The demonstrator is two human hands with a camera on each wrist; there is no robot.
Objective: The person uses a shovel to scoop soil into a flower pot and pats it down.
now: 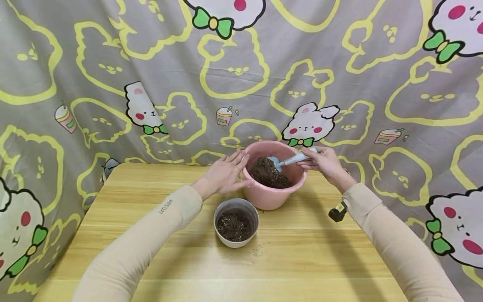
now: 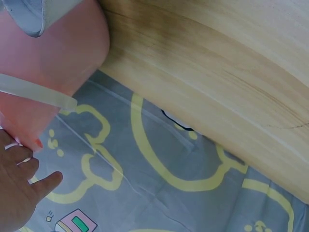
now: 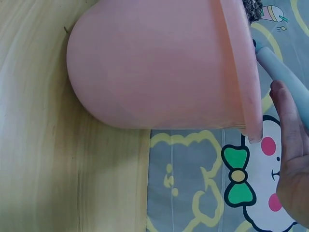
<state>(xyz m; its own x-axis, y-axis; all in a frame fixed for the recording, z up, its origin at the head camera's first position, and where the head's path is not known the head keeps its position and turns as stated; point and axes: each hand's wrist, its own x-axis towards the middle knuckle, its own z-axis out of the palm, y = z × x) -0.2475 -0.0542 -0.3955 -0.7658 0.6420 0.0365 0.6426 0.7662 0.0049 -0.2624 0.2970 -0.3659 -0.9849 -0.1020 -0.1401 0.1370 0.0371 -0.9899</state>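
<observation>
A pink bucket (image 1: 269, 197) holds dark potting soil (image 1: 269, 173). My right hand (image 1: 322, 161) grips the pale blue handle of a small garden trowel (image 1: 296, 158), whose blade sits in that soil; in the right wrist view the trowel's handle (image 3: 285, 72) slants past the bucket's rim. My left hand (image 1: 226, 174) rests on the bucket's left rim with fingers extended, and the left wrist view has its fingers against the rim. In front of the bucket stands a grey-white flower pot (image 1: 235, 242), partly filled with the same dark soil.
Both pots stand on a light wooden table (image 1: 181, 260). A few soil crumbs (image 1: 256, 251) lie beside the flower pot. Behind the table hangs a grey curtain (image 1: 181, 75) with cartoon prints, close to the bucket. A pale bucket handle (image 2: 38, 91) hangs along its side.
</observation>
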